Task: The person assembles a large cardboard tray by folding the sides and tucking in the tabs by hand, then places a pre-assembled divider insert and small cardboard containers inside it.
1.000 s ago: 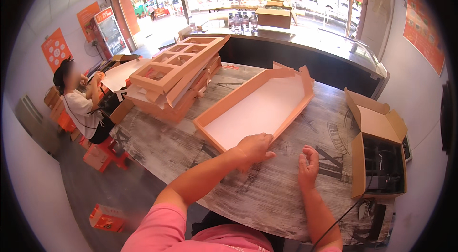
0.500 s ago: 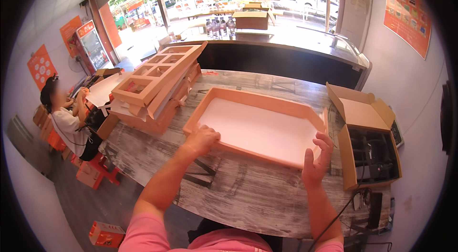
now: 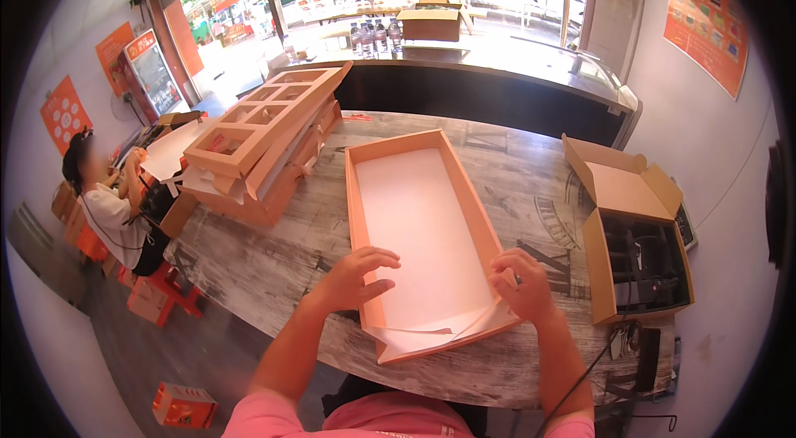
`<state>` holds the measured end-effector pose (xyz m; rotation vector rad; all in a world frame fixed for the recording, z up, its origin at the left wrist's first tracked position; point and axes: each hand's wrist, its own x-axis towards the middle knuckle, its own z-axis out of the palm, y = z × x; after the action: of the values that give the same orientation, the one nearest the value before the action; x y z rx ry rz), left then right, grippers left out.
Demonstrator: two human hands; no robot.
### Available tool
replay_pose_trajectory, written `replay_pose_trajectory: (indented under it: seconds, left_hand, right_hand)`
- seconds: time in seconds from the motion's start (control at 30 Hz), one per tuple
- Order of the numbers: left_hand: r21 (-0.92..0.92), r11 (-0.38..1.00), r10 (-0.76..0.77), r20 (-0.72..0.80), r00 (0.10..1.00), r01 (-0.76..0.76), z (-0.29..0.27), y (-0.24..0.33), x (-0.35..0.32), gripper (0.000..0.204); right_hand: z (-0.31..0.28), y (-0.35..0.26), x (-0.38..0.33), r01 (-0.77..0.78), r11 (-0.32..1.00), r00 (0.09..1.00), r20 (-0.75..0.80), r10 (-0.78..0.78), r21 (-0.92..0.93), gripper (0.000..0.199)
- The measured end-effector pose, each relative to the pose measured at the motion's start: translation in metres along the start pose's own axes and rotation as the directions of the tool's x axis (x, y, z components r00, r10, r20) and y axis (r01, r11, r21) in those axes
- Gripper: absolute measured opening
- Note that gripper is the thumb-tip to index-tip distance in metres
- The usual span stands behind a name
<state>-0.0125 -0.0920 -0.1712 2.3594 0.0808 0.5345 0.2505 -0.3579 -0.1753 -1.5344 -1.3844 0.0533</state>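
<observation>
A shallow cardboard tray [image 3: 419, 206] with orange-brown walls and a white inside lies on the table, its long side running away from me. At its near end the wall is not fully upright, and loose flaps [image 3: 431, 337] lean inward there. My left hand [image 3: 352, 279] is over the near part of the left wall, fingers stretched and thumb apart, with nothing held. Across from it, my right hand [image 3: 524, 285] is at the right wall near the corner, its fingers bent and spread, with a gap by the thumb. Whether its fingertips touch the wall is hard to see.
Stacked cardboard trays with window cutouts [image 3: 257, 140] stand at the left. An open box [image 3: 638, 260] with black items and a cable sits at the right. A person [image 3: 112, 206] works beyond the stack. Bottles [image 3: 376, 38] and a carton [image 3: 431, 24] stand on the far counter.
The tray has turned from lying crosswise to lengthwise, its near end now towards me. My left hand has come off the wall corner it held. My right hand has moved left and nearer the tray.
</observation>
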Motion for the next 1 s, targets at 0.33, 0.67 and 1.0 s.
replay_pose_trajectory:
  seconds: [0.33,0.67,1.0]
  left_hand:
    - [0.089,0.992,0.082,0.06,0.995,-0.087,-0.01,-0.038,-0.049,0.053]
    - [0.122,0.987,0.102,-0.004,0.995,-0.101,-0.023,-0.056,-0.008,0.046]
    - [-0.183,0.982,0.082,0.237,0.968,-0.038,-0.004,-0.003,-0.015,0.03]
  right_hand:
    - [0.03,0.005,-0.007,0.055,0.997,0.995,0.089,-0.051,-0.049,0.025]
    - [0.04,0.002,-0.004,0.285,0.933,0.944,0.236,-0.233,-0.219,0.017]
    - [0.05,-0.008,0.002,0.262,0.884,0.958,0.217,-0.189,-0.388,0.011]
